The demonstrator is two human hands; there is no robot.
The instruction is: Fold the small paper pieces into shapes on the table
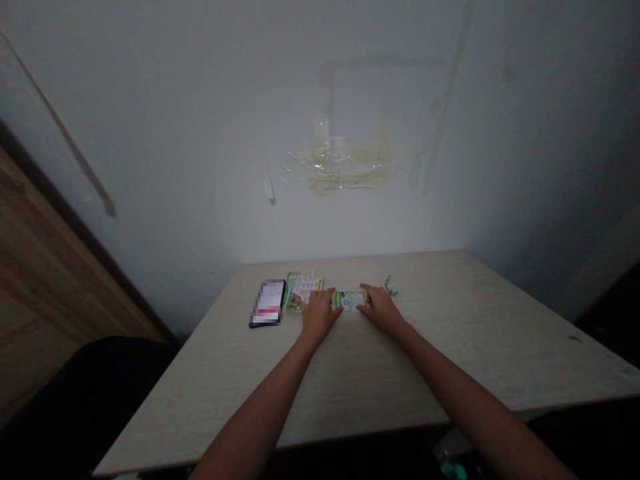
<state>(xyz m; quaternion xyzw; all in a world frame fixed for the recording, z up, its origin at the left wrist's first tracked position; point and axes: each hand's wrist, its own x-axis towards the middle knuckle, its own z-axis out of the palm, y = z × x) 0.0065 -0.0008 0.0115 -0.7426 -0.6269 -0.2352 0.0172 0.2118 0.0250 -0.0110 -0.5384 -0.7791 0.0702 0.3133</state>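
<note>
Between my hands, a small green-and-white printed packet point(350, 301) lies sideways on the tabletop. My left hand point(319, 312) grips its left end between thumb and forefinger, the other fingers spread over a larger green-and-white printed sheet or packet point(305, 285). The right end is held the same way by my right hand point(381, 308), thumb near the lower edge and forefinger near the upper. Part of each end is hidden by the fingers. Close beyond my right hand sits a small crumpled green-and-white wrapper point(391, 287).
A phone with a lit, blurred screen point(269, 302) lies left of the printed sheet. The light wooden table point(450, 333) meets a grey wall point(200, 133) carrying old clear tape point(345, 163). A wooden panel point(60, 267) and a dark shape point(90, 393) stand at left.
</note>
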